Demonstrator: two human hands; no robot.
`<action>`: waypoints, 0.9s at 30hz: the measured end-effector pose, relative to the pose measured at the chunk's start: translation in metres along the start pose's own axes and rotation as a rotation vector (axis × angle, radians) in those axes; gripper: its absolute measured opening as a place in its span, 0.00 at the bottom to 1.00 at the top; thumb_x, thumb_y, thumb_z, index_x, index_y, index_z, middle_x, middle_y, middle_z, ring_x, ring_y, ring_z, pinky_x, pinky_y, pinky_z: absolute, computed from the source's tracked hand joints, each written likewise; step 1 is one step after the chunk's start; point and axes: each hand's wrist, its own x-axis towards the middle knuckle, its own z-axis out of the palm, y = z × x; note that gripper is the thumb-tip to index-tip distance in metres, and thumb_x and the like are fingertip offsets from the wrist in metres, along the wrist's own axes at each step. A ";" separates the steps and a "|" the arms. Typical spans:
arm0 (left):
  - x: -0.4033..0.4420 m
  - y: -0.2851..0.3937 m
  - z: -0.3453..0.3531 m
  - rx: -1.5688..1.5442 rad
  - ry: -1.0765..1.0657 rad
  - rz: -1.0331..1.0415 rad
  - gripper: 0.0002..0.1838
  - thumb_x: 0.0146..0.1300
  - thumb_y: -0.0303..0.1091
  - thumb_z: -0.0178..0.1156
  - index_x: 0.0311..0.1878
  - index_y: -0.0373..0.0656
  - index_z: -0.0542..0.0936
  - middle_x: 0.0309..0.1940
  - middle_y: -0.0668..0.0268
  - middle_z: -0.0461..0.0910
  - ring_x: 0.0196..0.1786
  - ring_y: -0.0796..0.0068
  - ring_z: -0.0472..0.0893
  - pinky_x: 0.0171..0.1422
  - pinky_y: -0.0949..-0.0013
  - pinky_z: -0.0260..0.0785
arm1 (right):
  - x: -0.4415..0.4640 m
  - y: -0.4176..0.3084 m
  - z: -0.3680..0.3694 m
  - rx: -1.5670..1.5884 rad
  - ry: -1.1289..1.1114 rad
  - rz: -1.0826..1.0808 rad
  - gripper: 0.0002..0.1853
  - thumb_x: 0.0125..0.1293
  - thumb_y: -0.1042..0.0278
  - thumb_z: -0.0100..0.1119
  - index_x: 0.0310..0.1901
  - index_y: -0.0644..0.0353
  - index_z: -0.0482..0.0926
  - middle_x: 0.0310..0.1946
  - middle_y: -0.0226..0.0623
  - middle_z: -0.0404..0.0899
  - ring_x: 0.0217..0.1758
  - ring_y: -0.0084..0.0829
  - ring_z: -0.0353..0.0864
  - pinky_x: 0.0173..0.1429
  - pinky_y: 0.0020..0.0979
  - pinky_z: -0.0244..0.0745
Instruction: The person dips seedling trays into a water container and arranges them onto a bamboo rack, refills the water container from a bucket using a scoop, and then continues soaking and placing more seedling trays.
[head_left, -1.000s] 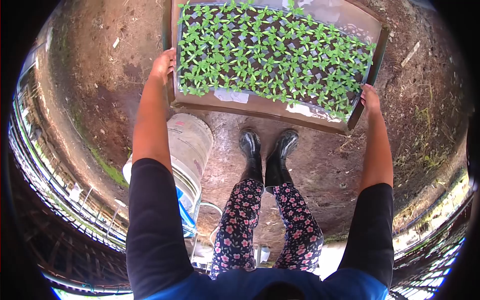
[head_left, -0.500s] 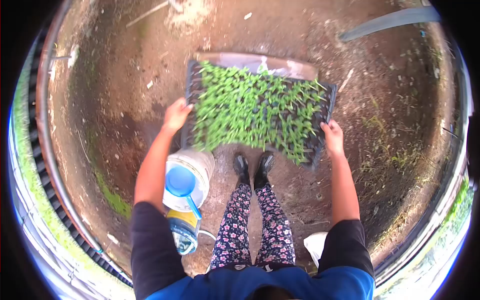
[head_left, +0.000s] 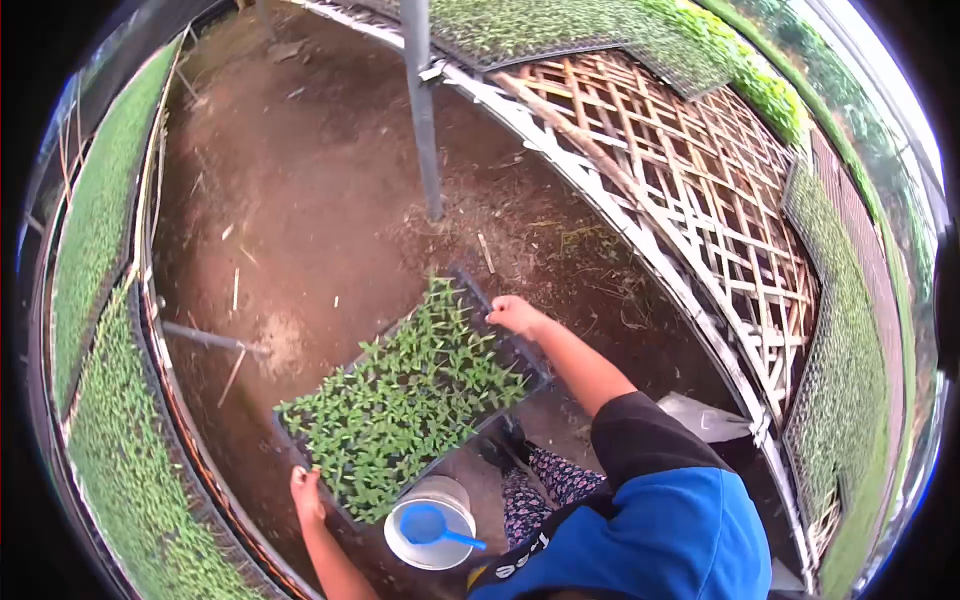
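Observation:
A dark tray of green seedlings (head_left: 400, 400) is held up in front of the body, tilted across the view. My left hand (head_left: 307, 492) grips its lower left edge with curled fingers. On the upper right edge, my right hand (head_left: 512, 314) is closed, with thumb and fingers round the rim. Just below the tray stands a white bucket (head_left: 436, 553), with a blue scoop (head_left: 424, 524) lying over its opening. The boots are mostly hidden beneath the tray.
A slatted wooden bench (head_left: 680, 170) with a white edge runs along the right, bearing more seedling trays (head_left: 840, 330). Further seedling trays (head_left: 130, 440) line the left side. A grey post (head_left: 424, 130) rises from the dirt floor (head_left: 290, 200) ahead.
The tray has come up out of the brown shallow basin, held in both hands. The body has turned to the right, bringing the benches and post into view.

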 end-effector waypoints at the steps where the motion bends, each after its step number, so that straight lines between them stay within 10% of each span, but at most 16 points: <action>1: -0.004 0.004 0.028 0.097 0.014 -0.017 0.13 0.47 0.25 0.56 0.22 0.49 0.59 0.19 0.76 0.58 0.25 0.85 0.57 0.28 0.78 0.51 | 0.002 0.007 0.028 -0.256 0.053 -0.130 0.09 0.44 0.67 0.57 0.16 0.60 0.68 0.13 0.32 0.69 0.21 0.25 0.70 0.26 0.32 0.64; 3: -0.001 -0.009 0.065 0.318 0.048 0.161 0.14 0.47 0.26 0.56 0.21 0.47 0.58 0.18 0.76 0.54 0.24 0.83 0.55 0.26 0.76 0.50 | -0.013 -0.004 0.071 -0.527 0.115 -0.235 0.11 0.41 0.63 0.54 0.19 0.62 0.69 0.19 0.46 0.72 0.27 0.45 0.72 0.33 0.39 0.66; 6: -0.011 0.016 0.059 0.208 0.055 0.118 0.14 0.46 0.25 0.55 0.19 0.48 0.58 0.17 0.77 0.53 0.23 0.85 0.53 0.25 0.76 0.46 | -0.026 -0.024 0.052 -0.483 0.140 -0.241 0.11 0.42 0.62 0.53 0.20 0.62 0.69 0.20 0.45 0.72 0.28 0.44 0.72 0.34 0.40 0.67; 15: -0.093 0.234 0.115 -0.060 -0.242 0.279 0.13 0.48 0.26 0.57 0.21 0.51 0.62 0.18 0.77 0.62 0.21 0.86 0.58 0.23 0.78 0.48 | -0.159 -0.168 -0.205 0.014 0.319 -0.368 0.12 0.44 0.69 0.59 0.15 0.57 0.64 0.12 0.23 0.62 0.19 0.17 0.60 0.24 0.23 0.56; 27: -0.185 0.325 0.547 -0.291 -0.893 0.264 0.09 0.52 0.26 0.57 0.25 0.48 0.65 0.24 0.76 0.68 0.30 0.83 0.69 0.36 0.73 0.65 | -0.228 -0.251 -0.599 -0.932 0.873 -0.382 0.12 0.47 0.67 0.56 0.24 0.63 0.64 0.18 0.40 0.67 0.23 0.35 0.65 0.31 0.33 0.62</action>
